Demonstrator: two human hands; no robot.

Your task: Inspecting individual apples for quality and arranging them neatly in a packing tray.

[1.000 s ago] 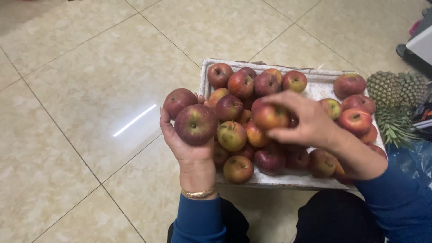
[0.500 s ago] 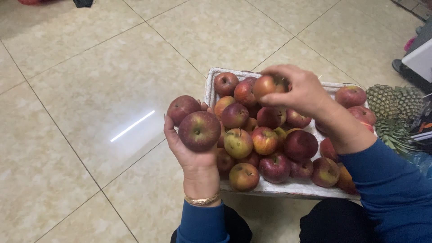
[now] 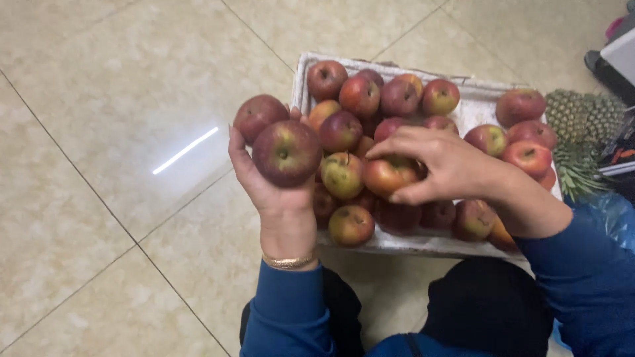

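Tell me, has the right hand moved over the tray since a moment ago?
Yes. The right hand came back from the white tray's far edge toward its middle.

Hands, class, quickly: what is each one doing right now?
Left hand: palm up, holding two red apples.
Right hand: fingers closed round one apple over the tray.

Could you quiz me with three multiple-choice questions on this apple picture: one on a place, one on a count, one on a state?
1. Where do the pineapples lie?
A. right of the tray
B. left of it
C. inside it

2. How many apples does the left hand hold?
A. none
B. two
C. five

3. What is the right hand doing?
A. resting flat on the floor
B. gripping an apple
C. holding a knife

Answers: A, they lie past the tray's right edge; B, two sit in the palm; B, its fingers wrap one apple.
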